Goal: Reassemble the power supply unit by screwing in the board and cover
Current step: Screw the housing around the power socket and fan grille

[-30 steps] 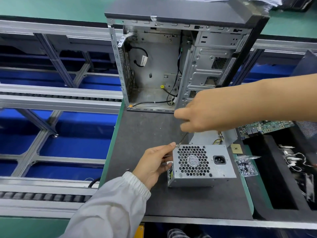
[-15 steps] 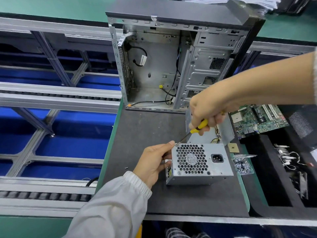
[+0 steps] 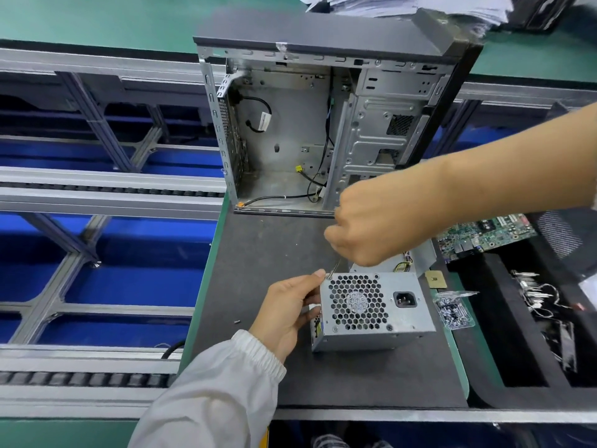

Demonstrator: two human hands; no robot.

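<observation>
Steadying the job from the left, the left hand (image 3: 290,310) curls its fingers round the left side of the power supply unit (image 3: 371,310), thumb tip up at the top-left corner of the fan grille. The unit stands on the dark tabletop (image 3: 258,253) near the front edge, grille and power socket facing up toward the camera. It looks like a stiff sheet-metal box, fairly heavy for its bulk, with smooth sides that could slide on the mat; bracing it by the side walls, clear of the grille holes, seems the safest hold. Just above that corner, the thin shaft of a screwdriver (image 3: 336,266) slants down to what appears to be a screw (image 3: 329,277), small and hard to make out. The right hand (image 3: 368,227) closes round the tool's handle, which the fingers hide completely. Behind the unit a grey cover plate (image 3: 423,257) and some coloured wires peep out, mostly blocked by that hand. To the right lie a bag of screws (image 3: 454,310) and a circuit board (image 3: 484,236), partly covered by the forearm.
</observation>
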